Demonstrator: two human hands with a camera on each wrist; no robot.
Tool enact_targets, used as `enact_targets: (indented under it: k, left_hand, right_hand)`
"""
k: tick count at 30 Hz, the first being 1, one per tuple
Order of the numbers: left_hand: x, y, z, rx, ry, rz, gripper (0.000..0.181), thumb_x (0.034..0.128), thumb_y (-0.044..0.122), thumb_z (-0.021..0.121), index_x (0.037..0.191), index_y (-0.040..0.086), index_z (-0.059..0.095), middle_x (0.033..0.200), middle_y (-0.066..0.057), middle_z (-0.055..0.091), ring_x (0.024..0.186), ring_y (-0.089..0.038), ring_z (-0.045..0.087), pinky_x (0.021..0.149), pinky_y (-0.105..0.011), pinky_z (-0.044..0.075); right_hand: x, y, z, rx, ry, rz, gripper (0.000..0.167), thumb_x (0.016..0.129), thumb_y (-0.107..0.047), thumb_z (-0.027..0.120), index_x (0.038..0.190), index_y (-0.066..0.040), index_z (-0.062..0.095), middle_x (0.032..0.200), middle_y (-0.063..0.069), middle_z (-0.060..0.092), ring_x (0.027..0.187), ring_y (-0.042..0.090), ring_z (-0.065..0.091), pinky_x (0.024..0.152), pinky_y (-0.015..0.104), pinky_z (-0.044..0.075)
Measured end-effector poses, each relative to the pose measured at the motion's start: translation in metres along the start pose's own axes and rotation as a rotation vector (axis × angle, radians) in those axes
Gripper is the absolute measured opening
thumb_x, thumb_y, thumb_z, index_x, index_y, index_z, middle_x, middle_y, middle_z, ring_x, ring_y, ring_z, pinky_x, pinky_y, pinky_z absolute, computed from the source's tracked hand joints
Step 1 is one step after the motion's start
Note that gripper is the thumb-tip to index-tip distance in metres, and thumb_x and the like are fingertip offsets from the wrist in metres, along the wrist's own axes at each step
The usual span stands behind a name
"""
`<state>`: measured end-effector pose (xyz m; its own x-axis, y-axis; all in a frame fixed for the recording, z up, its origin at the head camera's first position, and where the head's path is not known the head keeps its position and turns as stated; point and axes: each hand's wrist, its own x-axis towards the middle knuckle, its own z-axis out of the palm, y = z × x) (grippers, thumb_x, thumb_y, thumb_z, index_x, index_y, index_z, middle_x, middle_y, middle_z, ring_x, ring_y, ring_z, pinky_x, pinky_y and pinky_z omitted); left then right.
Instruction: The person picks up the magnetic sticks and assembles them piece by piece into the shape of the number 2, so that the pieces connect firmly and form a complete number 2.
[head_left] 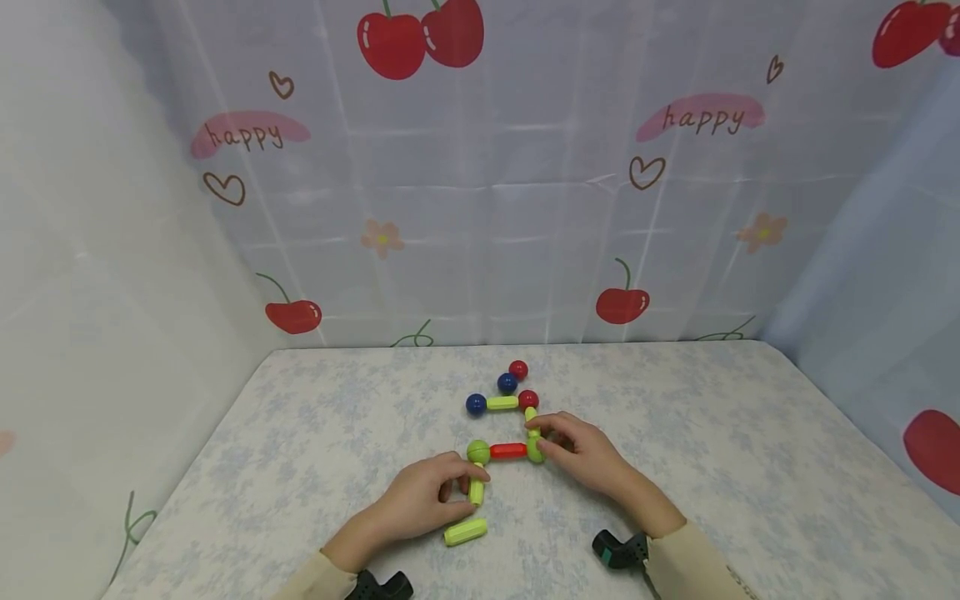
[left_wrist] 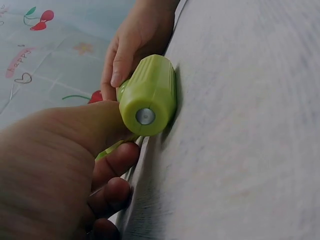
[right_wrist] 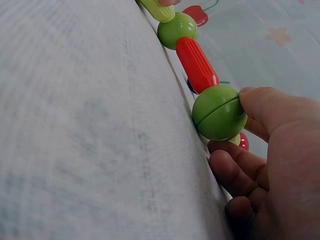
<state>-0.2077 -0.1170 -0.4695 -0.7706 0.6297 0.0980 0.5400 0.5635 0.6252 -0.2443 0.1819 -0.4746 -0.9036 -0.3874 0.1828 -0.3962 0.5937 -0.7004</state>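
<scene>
A chain of rods and balls lies on the table. My left hand (head_left: pixel 424 497) pinches the yellow-green rod (head_left: pixel 477 492) below the left green ball (head_left: pixel 478 452). From that ball a red rod (head_left: pixel 508 451) runs to the right green ball (right_wrist: pixel 220 113), where my right hand (head_left: pixel 583 452) has its thumb on the ball and fingers round the short yellow-green rod (head_left: pixel 531 414) above. That rod meets a red ball (head_left: pixel 528 400), joined by another yellow-green rod (head_left: pixel 502 402) to a blue ball (head_left: pixel 476 405). A separate yellow-green rod (head_left: pixel 466 532) lies beside my left hand.
Behind the chain, a blue ball (head_left: pixel 507 383) and a red ball (head_left: pixel 518 369) sit close together on the patterned tabletop (head_left: pixel 337 400). A curtain (head_left: pixel 510 208) with cherries hangs along the table's back edge, and more curtain stands at both sides.
</scene>
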Motion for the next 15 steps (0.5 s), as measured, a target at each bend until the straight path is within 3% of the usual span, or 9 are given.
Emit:
enact_targets:
  k: [15]
  left_hand:
    - [-0.0012,-0.0002,0.0038,-0.115,0.086,0.016,0.03,0.0937,0.031,0.072,0.123,0.029,0.067,0.093,0.01,0.061,0.072,-0.001,0.053,0.063,-0.021,0.047]
  right_hand:
    - [0.0006,-0.0002,0.001,0.0,0.0,0.016,0.03,0.098,-0.03,0.066,0.128,-0.028,0.065,0.104,-0.01,0.063,0.084,0.008,0.055,0.073,0.023,0.049]
